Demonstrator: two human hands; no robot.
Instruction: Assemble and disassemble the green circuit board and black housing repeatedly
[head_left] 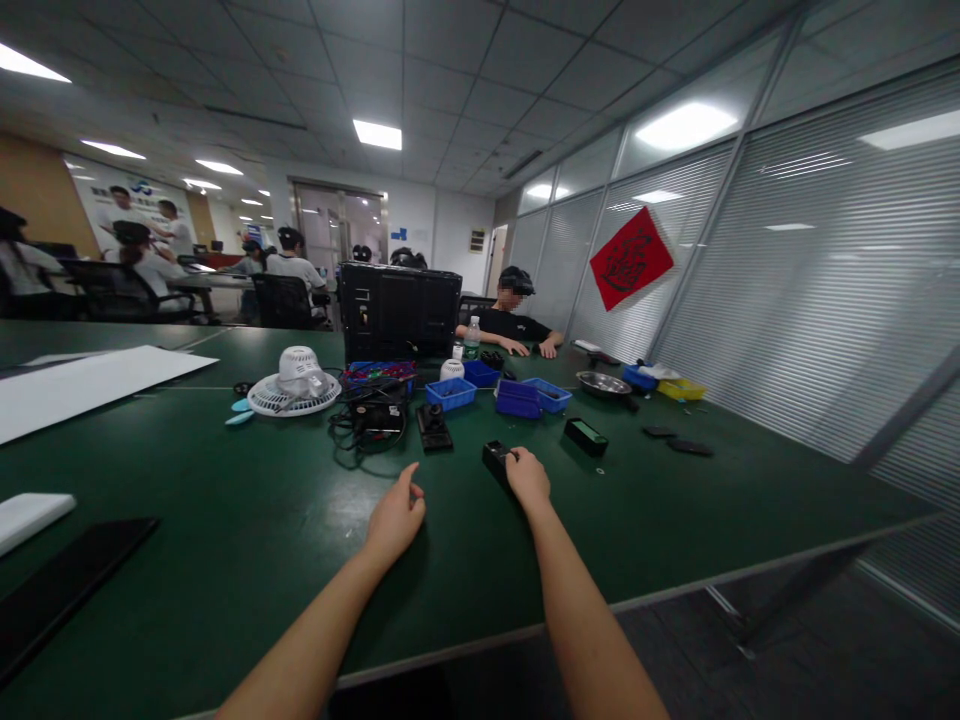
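Observation:
My right hand (529, 480) is closed around the near end of a small black box-shaped device (495, 456) that lies on the green table. Most of that end is hidden under the fingers. My left hand (397, 510) rests over the table to the left, one finger stretched out and the others loosely bent, with nothing in it. Just beyond it stands a black device on a flat base (434, 428). A black box with a green top (586, 436) lies to the right of my right hand.
Cables lie around a black power unit (379, 412). Behind are a white fan part (296, 385), blue bins (451, 393), a dark monitor-like panel (401, 315) and a metal bowl (604, 384). Flat black pieces (688, 447) lie right. A person (517, 315) sits opposite.

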